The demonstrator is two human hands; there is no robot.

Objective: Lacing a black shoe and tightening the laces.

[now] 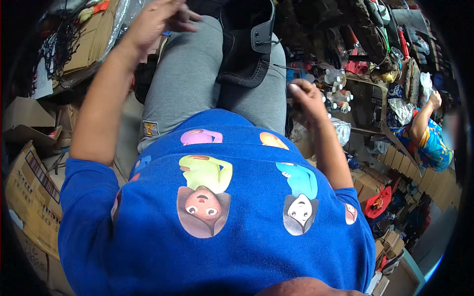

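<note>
Showing stitches (pixel 254 79) along its near edge, the black boot (pixel 242 59) trails thread (pixel 282 66), seemingly unfinished; left hand (pixel 165 17) loosely spread, right hand (pixel 308 96) curled, pinch unclear.

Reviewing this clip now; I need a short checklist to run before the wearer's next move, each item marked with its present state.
1. Boot supported: ok, it lies on the thighs.
2. Both hands steadying the boot: not ok; the left hand is raised beside it, and the right hand is on its other side, neither visibly touching it.
3. Right hand's hold: cannot tell; the fingers are curled, hiding anything between them.
4. Dark strand free of snags: cannot tell, too thin to follow.
5. Other person clear of the boot: ok, well off to the right.
</note>
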